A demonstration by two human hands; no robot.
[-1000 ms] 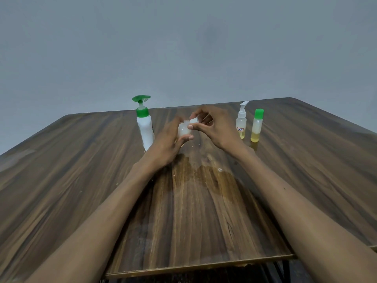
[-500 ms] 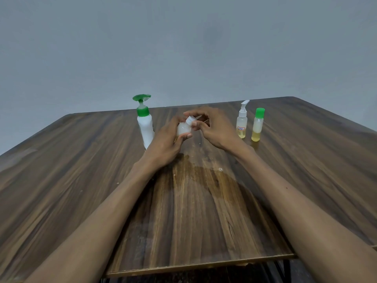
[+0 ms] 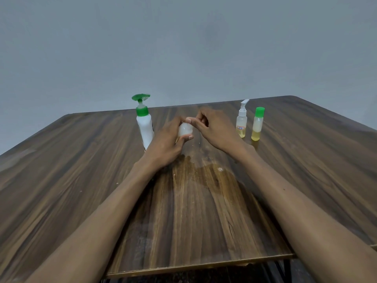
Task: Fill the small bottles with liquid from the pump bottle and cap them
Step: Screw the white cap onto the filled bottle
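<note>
Left hand [image 3: 165, 142] around small bottle [image 3: 185, 129], right hand [image 3: 214, 129] fingertips pinched at its top.

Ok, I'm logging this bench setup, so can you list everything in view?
pump bottle: 1, white with green pump, left of the hands
small bottle: 1, translucent white, held in the left hand
spray bottle: 1, clear, yellowish liquid, right of the hands
green-capped bottle: 1, yellowish liquid, beside the spray bottle
table: 1, dark wood grain
wall: grey, behind
left hand: gripping the small bottle
right hand: fingertips at the bottle's top
</note>
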